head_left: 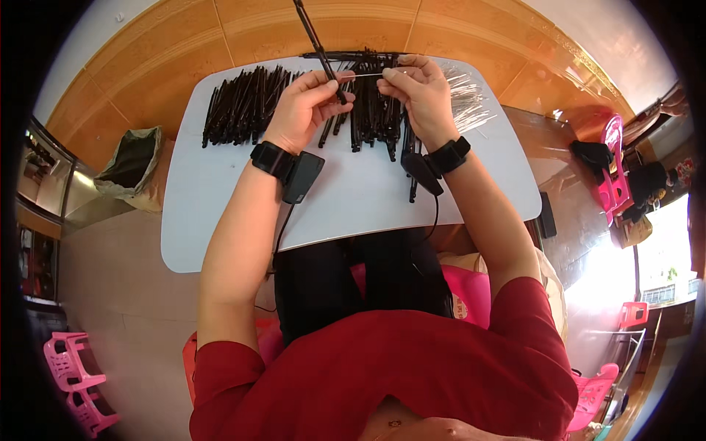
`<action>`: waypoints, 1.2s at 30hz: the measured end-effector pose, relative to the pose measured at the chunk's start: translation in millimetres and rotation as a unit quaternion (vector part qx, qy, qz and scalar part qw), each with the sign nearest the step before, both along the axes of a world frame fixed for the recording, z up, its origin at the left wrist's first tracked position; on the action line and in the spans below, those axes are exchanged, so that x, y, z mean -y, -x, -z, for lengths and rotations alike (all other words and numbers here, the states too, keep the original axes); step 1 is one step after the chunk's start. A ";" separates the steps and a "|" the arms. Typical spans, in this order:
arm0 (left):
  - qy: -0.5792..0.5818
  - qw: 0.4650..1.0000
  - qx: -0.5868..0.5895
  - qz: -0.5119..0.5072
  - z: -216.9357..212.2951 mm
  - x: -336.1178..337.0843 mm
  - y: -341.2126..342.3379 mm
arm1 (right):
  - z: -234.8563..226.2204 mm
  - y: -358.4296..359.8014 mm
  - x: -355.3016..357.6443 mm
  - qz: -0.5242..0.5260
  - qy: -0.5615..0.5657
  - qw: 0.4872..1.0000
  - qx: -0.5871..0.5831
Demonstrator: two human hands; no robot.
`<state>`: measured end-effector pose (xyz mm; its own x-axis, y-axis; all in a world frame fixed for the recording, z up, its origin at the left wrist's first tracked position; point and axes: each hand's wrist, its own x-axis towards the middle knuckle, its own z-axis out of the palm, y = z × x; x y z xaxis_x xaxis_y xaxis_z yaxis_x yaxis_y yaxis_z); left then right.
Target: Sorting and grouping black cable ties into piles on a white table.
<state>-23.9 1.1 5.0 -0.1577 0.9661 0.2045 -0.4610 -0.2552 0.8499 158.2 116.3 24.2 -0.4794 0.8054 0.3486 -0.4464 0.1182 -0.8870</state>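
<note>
My left hand point(300, 109) is closed around the lower part of a long, thin black rod point(315, 37), which stands tilted with its top leaning away to the left. Between thumb and fingers, my right hand point(425, 95) pinches a thin silver wire point(365, 75). The wire runs level toward the left hand, its left end at the black rod; whether it enters the rod I cannot tell. Beneath the hands lies a middle pile of black rods point(376, 117). Another pile of black rods point(239, 110) is left of my left hand, and loose silver wires point(469, 103) fan out right of my right hand.
All piles lie on a white table point(228, 213) set against an orange tiled wall point(279, 33). An open sack point(131, 165) stands on the floor to the left. Pink chairs point(70, 364) are at the lower left, with more at the right. Black wrist devices with cables sit on both forearms.
</note>
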 end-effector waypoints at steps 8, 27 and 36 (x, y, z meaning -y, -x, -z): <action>-0.024 0.982 -0.121 -0.140 -2.8 2.9 10.7 | 14.6 20.5 9.2 -0.013 -0.256 0.909 0.327; 0.071 0.981 -0.165 -0.080 -1.1 2.2 -5.5 | 24.0 7.4 -8.1 -0.171 0.132 0.976 0.015; 0.056 0.987 -0.143 -0.048 -1.6 2.6 -9.7 | 33.9 8.0 -9.7 -0.179 0.214 0.960 -0.016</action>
<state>-14.2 -1.5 6.6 -0.2014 0.9685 0.1467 -0.1766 -0.1832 0.9671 150.2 126.0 -9.7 -0.7468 0.6638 0.0407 -0.4180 -0.4209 -0.8051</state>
